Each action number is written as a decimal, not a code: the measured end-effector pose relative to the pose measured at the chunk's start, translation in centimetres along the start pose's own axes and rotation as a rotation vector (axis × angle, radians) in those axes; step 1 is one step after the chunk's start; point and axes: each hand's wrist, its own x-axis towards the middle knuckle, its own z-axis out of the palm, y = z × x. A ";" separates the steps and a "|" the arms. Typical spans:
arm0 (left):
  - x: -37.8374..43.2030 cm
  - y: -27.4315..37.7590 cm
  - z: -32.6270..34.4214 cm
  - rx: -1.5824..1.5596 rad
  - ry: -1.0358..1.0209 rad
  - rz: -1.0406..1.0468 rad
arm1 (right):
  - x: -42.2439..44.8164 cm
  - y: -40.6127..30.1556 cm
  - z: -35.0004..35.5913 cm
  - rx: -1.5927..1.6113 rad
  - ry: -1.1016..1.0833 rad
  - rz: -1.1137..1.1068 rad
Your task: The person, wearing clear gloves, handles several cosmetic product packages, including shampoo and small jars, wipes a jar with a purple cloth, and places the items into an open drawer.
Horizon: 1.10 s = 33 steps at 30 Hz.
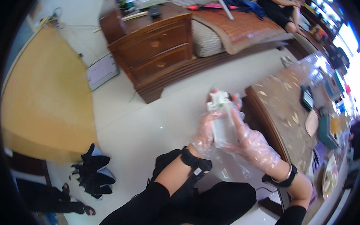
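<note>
Both of my hands wear clear plastic gloves and hold one white plastic case (226, 129) above the tiled floor. My left hand (205, 132) grips its left side. My right hand (250, 141) wraps the right side, with fingers reaching round the far end. At that far end the white part has a notched, stepped outline and a small green mark. Motion blur hides its finer detail, so I cannot tell exactly what it is. A black band with a small box sits on each wrist.
To my right stands a table (275, 101) holding a phone (307, 98), a teal box (328, 132) and a plate (330, 177). Ahead are a wooden drawer cabinet (158, 49) and a bed (245, 28) where a person sits. A yellowish board (49, 93) and another person's feet (88, 210) are left.
</note>
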 end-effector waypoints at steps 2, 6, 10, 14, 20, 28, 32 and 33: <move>0.2 -0.2 -0.6 -0.037 -0.010 -0.020 | -0.2 0.0 0.5 -0.020 0.027 -0.016; -0.1 0.2 -0.6 -0.014 0.021 -0.035 | -0.1 0.1 0.8 -0.083 0.024 -0.087; -0.1 0.2 -0.2 0.040 -0.003 -0.029 | 0.0 0.2 0.4 -0.141 0.045 -0.111; -0.2 -0.1 0.7 0.086 0.020 -0.038 | -0.6 0.7 0.7 -0.151 0.080 -0.124; 0.3 -0.1 -0.1 0.168 -0.062 -0.026 | -1.0 0.5 0.8 -0.184 -0.014 -0.026; 0.2 0.1 0.8 0.456 -0.031 -0.002 | -1.4 0.7 -1.9 -0.241 0.356 -0.103; -0.3 0.0 1.2 0.553 -0.117 -0.052 | 1.4 0.2 -3.8 -0.263 0.568 -0.154; -0.3 -0.4 1.3 0.544 -0.151 -0.025 | 2.2 0.2 -3.9 -0.243 0.551 -0.145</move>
